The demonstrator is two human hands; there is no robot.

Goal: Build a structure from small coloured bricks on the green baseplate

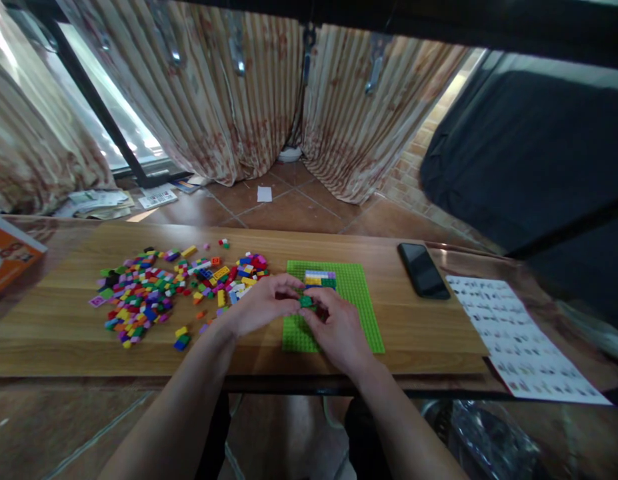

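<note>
Carefully, we do best to pinch the small green brick (305, 302) by its sides, studs and underside free, turning it with fingertips alone so that our knuckles clear the built blocks (321, 278) just beyond. The grip of our right hand (341, 331) is nearly closed, thumb and forefinger on the brick; the fingertips of our left hand (259, 305) meet its other side, though we cannot tell whether they pinch or merely steady it. The brick sits at the very fingertips, over the green baseplate (361, 300), towards that plate's left edge, right of the middle of the desk (413, 340)
</note>
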